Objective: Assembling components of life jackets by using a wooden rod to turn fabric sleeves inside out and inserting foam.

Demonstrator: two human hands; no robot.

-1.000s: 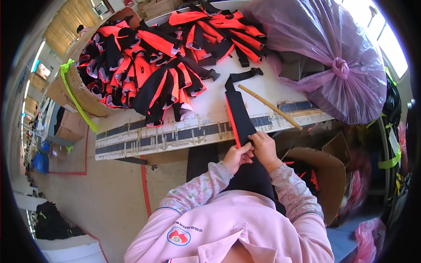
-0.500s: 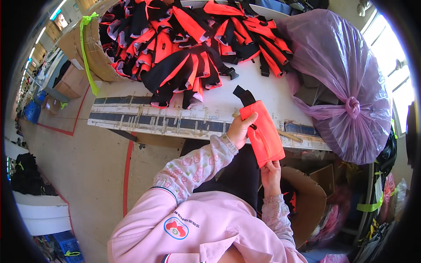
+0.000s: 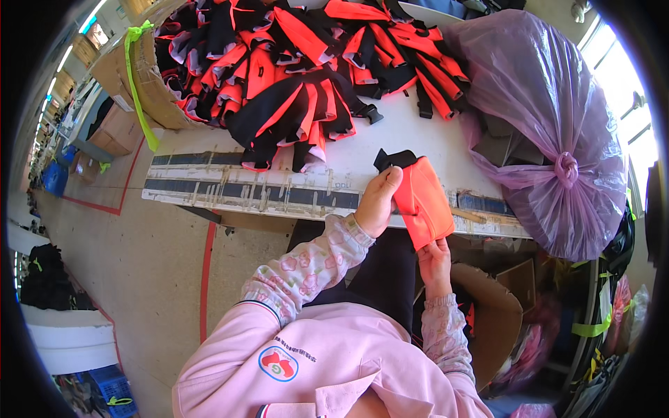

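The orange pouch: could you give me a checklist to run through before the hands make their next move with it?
1. Left-hand grip on the orange pouch: ok, at its upper end, beside the black strap.
2. Right-hand grip on the pouch: ok, fingers at its lower end.
3. Pouch apart from the orange-and-black pile: ok.
4. Yellowish stick in full view: not ok, the pouch hides part.
5. Purple bag tied: ok, knotted.
6. Pouch's far side undamaged: cannot tell, it faces away.
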